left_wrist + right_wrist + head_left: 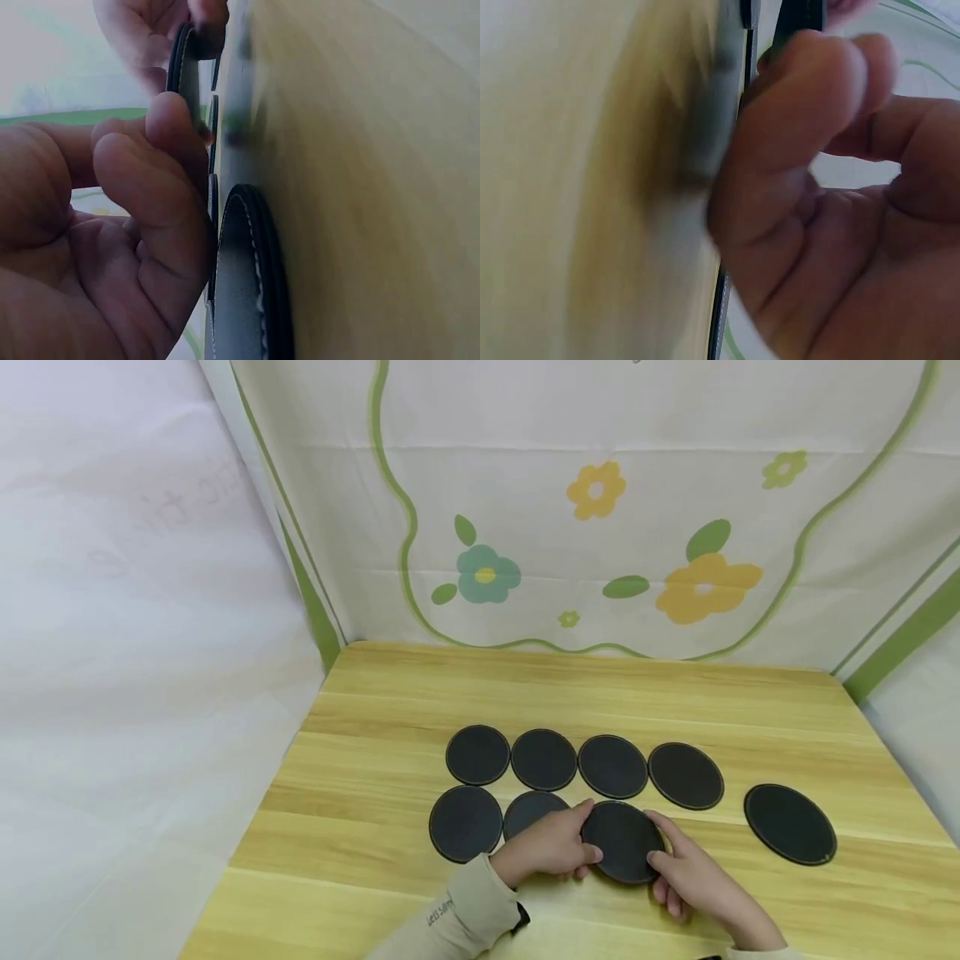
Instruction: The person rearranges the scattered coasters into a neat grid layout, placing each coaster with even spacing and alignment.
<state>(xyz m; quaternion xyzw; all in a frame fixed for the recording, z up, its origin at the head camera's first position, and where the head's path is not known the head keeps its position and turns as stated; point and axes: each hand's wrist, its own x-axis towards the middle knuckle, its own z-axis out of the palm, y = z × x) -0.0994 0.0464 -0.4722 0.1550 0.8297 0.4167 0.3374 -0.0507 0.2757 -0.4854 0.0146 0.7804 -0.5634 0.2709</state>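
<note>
A round black coaster with a stitched rim (622,842) is held between both hands, raised slightly off the wooden table. My left hand (549,843) pinches its left edge, thumb on top. The right hand (693,872) grips the opposite edge the same way. In the left wrist view the held coaster (178,64) is seen nearly edge-on. Left of it in the front row lie a coaster (466,824) and another coaster (534,810) partly covered by my left hand. In the right wrist view, curled fingers hide most of the held coaster (799,19).
Behind the hands, several matching coasters (543,760) form a row, side by side. One more coaster (790,824) lies apart on the right. The wooden table (360,827) meets a flower-printed curtain (540,510) at the back, with white cloth (135,652) on the left.
</note>
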